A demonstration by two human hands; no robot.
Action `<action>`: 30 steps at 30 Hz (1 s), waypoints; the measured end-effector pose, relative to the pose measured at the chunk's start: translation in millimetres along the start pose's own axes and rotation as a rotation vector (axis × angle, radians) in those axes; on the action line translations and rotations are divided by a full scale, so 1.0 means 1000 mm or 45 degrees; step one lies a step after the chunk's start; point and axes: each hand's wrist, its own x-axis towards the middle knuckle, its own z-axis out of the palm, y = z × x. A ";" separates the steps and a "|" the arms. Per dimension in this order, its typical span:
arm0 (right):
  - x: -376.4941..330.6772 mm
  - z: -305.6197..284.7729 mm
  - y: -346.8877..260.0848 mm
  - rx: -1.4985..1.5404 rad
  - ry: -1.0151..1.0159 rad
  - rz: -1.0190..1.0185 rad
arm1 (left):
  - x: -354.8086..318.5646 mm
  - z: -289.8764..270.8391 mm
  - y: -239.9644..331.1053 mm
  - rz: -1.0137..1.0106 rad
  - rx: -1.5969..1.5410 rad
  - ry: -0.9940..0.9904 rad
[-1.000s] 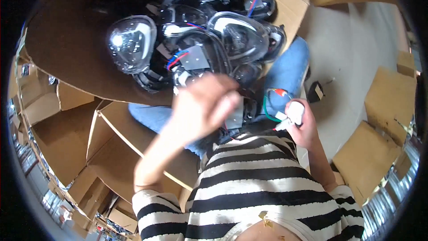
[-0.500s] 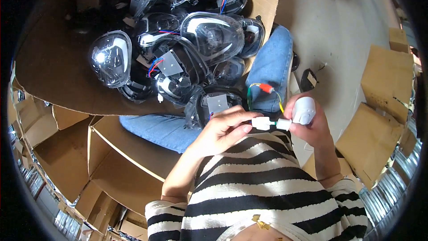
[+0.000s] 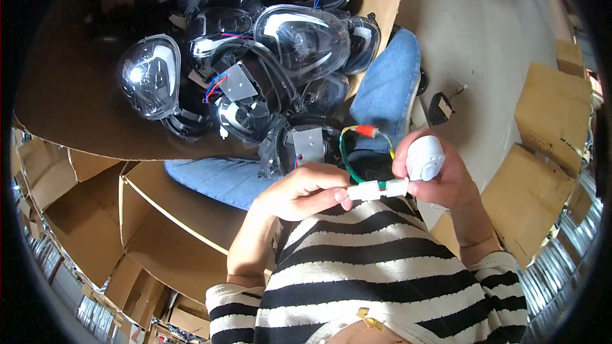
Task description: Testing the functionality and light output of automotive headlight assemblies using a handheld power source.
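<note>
My left hand (image 3: 306, 191) pinches a white plastic wire connector (image 3: 363, 192) between thumb and fingertips. My right hand (image 3: 456, 185) is wrapped round a white rounded plastic device (image 3: 425, 157), whose exact kind I cannot make out. A second white connector (image 3: 396, 187) sits by the right thumb, end to end with the first; whether they are fully joined, I cannot tell. Green and yellow wires loop above, with an orange-red connector (image 3: 366, 130) on them. Just beyond my left hand is a headlamp (image 3: 308, 145) with a grey plate on its back.
An open cardboard box (image 3: 76, 99) with several clear-fronted black headlamps (image 3: 303, 44) stands ahead, between my jeans-clad legs (image 3: 384, 92). Empty-looking cartons (image 3: 172, 236) are at lower left. More cardboard (image 3: 545, 121) leans at right, and a small black part (image 3: 440, 108) lies on the floor.
Both hands have come slightly lower and to the left with the connectors, which now line up straighter. The wire loop and its orange-red connector have swung left.
</note>
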 end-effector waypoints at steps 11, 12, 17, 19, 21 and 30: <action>-0.012 0.020 0.011 -0.363 0.233 0.069 | -0.001 0.008 0.000 -0.146 -0.008 -0.085; -0.014 0.018 0.013 -0.368 0.219 -0.027 | -0.001 0.013 -0.001 -0.192 -0.022 -0.020; -0.022 0.013 0.032 -0.141 0.367 0.034 | -0.004 0.029 -0.013 -0.203 0.112 0.146; -0.018 0.019 0.033 -0.141 0.457 0.023 | -0.005 0.034 -0.016 -0.186 0.115 0.179; -0.014 0.025 0.033 -0.173 0.606 0.021 | -0.007 0.033 -0.016 -0.247 0.100 0.178; -0.005 0.021 0.028 -0.062 0.405 0.037 | -0.019 0.039 -0.004 -0.058 0.143 0.413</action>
